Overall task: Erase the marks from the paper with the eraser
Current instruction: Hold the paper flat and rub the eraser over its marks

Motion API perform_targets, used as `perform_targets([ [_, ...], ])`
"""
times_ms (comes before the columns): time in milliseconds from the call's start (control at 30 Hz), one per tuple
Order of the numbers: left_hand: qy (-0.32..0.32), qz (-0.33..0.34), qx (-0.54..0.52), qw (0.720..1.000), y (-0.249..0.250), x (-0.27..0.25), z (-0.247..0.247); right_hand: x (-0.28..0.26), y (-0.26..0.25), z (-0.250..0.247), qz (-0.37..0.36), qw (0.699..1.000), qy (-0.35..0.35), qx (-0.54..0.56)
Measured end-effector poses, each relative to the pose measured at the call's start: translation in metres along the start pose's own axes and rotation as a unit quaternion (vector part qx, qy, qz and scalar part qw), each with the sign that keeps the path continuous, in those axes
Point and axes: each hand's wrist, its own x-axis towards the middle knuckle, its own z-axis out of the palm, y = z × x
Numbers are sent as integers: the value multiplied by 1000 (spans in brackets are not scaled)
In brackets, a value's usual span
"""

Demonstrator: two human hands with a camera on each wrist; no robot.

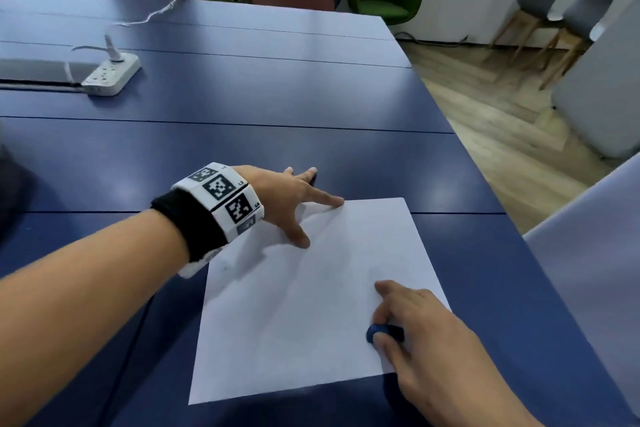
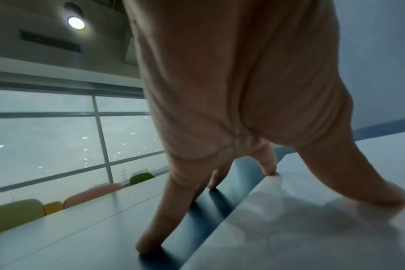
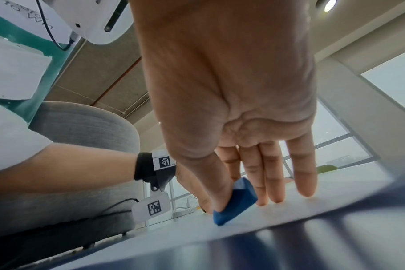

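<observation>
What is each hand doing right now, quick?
Left hand: open, fingers spread, pressing the paper near its far corner.
Right hand: grip closed on the blue eraser, held down against the paper.

A white sheet of paper (image 1: 304, 305) lay flat on the blue worktop (image 1: 242, 107), turned a little askew, with only faint grey smudges showing across its middle. The eraser (image 1: 375, 332), a small blue wedge-shaped block, stood tilted on the sheet near its right edge, its lower corner touching the paper and its upper part pinched in the right hand (image 1: 426, 333).
</observation>
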Motion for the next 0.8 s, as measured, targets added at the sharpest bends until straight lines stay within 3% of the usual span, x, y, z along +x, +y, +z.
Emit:
perform_targets([
  [100,2,6,3,1000,0,2,3,11,5,-18,-4,998,8,58],
  [233,-4,10,10,1000,0,3,2,54,15,-52,-3,987,107,124],
  [367,-11,8,21,1000,0,3,2,109,17,-61,23,987,33,156],
  [500,-15,2,28,999,1,3,3,144,11,-50,-14,992,12,126],
  [800,-13,8,33,999,1,2,4,148,8,-36,-47,993,-18,103],
])
